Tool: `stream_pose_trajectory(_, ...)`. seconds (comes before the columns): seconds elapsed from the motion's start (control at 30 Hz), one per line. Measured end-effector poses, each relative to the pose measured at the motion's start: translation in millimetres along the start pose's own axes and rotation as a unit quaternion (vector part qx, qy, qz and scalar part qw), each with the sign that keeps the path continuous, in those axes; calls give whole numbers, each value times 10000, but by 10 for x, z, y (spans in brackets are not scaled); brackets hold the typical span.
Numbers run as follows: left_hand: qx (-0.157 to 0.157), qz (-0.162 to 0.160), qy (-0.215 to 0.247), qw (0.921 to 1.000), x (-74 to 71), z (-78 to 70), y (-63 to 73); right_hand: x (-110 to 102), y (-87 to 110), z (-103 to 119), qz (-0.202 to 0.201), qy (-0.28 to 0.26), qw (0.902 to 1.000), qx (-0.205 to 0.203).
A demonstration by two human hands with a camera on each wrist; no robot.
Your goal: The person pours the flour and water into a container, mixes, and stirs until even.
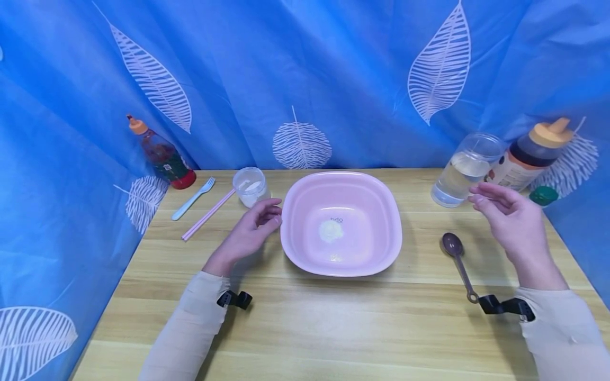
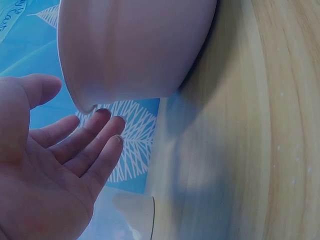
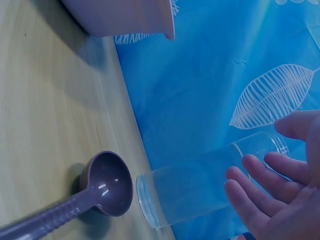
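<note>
A: There was the left hand (image 1: 252, 230), fingers loosely bent, right at the left rim of the rounded-square pink plastic basin (image 1: 367, 227)!

B: Touching?

A: Couldn't tell. The basin sat toward the back of the pale wooden table (image 1: 333, 328), between both hands, a white powdery heap (image 1: 329, 233) on its floor.

B: And the right hand (image 1: 517, 227)?

A: Fingers loosely extended, up beside the tall clear cylindrical container (image 1: 457, 180) of clear liquid; contact, again, I couldn't call.

B: Nearby?

A: A brown long-handled spoon (image 1: 459, 262) lay closer in, and a small clear round jar (image 1: 250, 186) stood just beyond the left hand!
</note>
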State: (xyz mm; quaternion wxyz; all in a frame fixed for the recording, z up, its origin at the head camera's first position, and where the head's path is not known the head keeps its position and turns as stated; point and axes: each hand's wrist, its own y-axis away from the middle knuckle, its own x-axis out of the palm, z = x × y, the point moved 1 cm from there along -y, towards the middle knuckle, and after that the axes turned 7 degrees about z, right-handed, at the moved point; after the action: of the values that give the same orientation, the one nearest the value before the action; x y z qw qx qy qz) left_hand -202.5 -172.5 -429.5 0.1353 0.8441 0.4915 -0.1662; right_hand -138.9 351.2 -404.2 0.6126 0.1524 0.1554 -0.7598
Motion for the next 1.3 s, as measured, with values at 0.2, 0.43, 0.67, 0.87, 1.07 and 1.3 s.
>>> stream_pose_trajectory(0.2, 56, 68, -70, 9999, 1, 15, -10, -46, -40, -20, -137, -423, 9990, -63)
stream_pose_trajectory(0.43, 50, 102, -74, 9999, 8, -5, -11, -88, -137, -48, -355, -928, 9950, -75)
stream_pose_trajectory(0.67, 35, 124, -78, 9999, 28, 2, -31, -125, -215, -80, -492, -364, 9976, 329)
stream_pose_trajectory(0.87, 132, 170, -101, 9997, 32, 6, -44, -138, -288, -128, -464, -13, 9966, 684)
stream_pose_trajectory(1.07, 139, 182, -128, 9997, 29, 9, -56, -141, -379, -160, -291, 278, 9946, 956)
stream_pose_trajectory(1.3, 217, 177, -179, 9994, 34, 1, -62, -110, -527, -200, -62, 423, 9946, 949)
